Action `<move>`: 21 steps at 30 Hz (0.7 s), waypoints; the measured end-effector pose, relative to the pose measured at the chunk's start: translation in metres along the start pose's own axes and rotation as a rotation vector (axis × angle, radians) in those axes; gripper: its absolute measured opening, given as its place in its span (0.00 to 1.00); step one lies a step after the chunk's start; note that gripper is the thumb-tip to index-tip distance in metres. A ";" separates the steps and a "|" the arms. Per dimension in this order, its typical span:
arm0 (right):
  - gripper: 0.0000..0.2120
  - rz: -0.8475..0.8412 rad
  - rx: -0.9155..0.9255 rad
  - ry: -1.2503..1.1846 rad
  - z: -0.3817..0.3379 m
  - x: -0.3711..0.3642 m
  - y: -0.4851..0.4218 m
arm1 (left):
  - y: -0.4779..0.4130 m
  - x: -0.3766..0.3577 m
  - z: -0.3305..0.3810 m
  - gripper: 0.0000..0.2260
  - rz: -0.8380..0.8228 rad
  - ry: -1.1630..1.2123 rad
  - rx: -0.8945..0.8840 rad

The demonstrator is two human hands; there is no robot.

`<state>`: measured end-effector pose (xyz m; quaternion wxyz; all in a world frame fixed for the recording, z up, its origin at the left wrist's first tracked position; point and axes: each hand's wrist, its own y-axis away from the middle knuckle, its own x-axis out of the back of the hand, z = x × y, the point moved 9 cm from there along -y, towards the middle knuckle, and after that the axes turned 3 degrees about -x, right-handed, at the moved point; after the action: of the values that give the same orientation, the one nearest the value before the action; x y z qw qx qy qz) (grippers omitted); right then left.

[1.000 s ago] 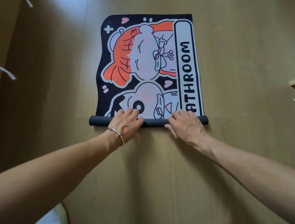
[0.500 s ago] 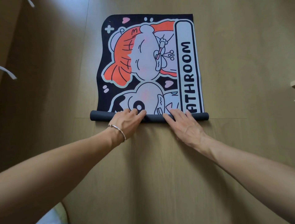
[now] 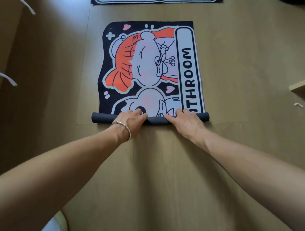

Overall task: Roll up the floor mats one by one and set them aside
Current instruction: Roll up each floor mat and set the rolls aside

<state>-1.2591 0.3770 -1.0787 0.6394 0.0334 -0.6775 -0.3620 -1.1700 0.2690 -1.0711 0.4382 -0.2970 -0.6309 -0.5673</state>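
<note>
A dark floor mat with orange and white cartoon figures and a lettered white strip lies flat on the wooden floor. Its near end is wound into a thin dark roll that runs across the mat's width. My left hand, with a silver bracelet on the wrist, presses on the roll left of centre, fingers curled over its top. My right hand lies on the roll right of centre, fingers spread over it. A second mat shows only its near edge at the top of the view.
The wooden floor stretches out on both sides of the mat. A pale wooden corner juts in at the right edge, with a small white scrap below it. White strips hang at the left edge.
The roll has moved a little further up the mat, covering one more letter of the strip. Both hands went with it. The view has tilted up, showing a second mat's edge.
</note>
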 end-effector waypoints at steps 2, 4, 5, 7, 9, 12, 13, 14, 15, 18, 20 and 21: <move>0.27 -0.011 0.019 -0.013 -0.003 -0.001 0.007 | 0.004 0.000 0.002 0.15 -0.005 -0.017 -0.023; 0.27 -0.024 0.038 -0.038 -0.007 -0.004 0.019 | 0.016 -0.005 0.009 0.15 -0.032 -0.016 -0.046; 0.28 -0.031 0.050 -0.046 -0.010 -0.007 0.027 | 0.024 -0.009 0.014 0.16 -0.052 -0.007 -0.060; 0.28 -0.045 0.077 -0.052 -0.018 -0.015 0.043 | 0.042 -0.018 0.026 0.16 -0.096 -0.001 -0.092; 0.28 -0.067 0.103 -0.069 -0.027 -0.024 0.060 | 0.058 -0.028 0.036 0.17 -0.140 -0.012 -0.124; 0.26 -0.117 0.130 -0.097 -0.038 -0.036 0.076 | 0.073 -0.039 0.046 0.17 -0.176 -0.035 -0.163; 0.26 -0.123 0.137 -0.097 -0.039 -0.037 0.076 | 0.075 -0.041 0.047 0.17 -0.171 -0.037 -0.170; 0.27 -0.127 0.142 -0.094 -0.039 -0.037 0.075 | 0.076 -0.042 0.046 0.17 -0.161 -0.035 -0.173; 0.27 -0.134 0.143 -0.096 -0.038 -0.037 0.073 | 0.076 -0.043 0.046 0.17 -0.148 -0.033 -0.176; 0.28 -0.158 0.130 -0.130 -0.037 -0.037 0.070 | 0.073 -0.046 0.044 0.15 -0.119 -0.006 -0.191; 0.29 -0.140 0.120 -0.118 -0.037 -0.037 0.071 | 0.070 -0.044 0.042 0.13 -0.089 0.029 -0.187; 0.30 -0.122 0.120 -0.092 -0.038 -0.038 0.071 | 0.067 -0.044 0.041 0.13 -0.082 0.050 -0.182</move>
<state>-1.1887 0.4314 -1.0757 0.5815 0.0959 -0.7231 -0.3602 -1.1012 0.3262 -1.0786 0.4015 -0.2951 -0.5772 -0.6470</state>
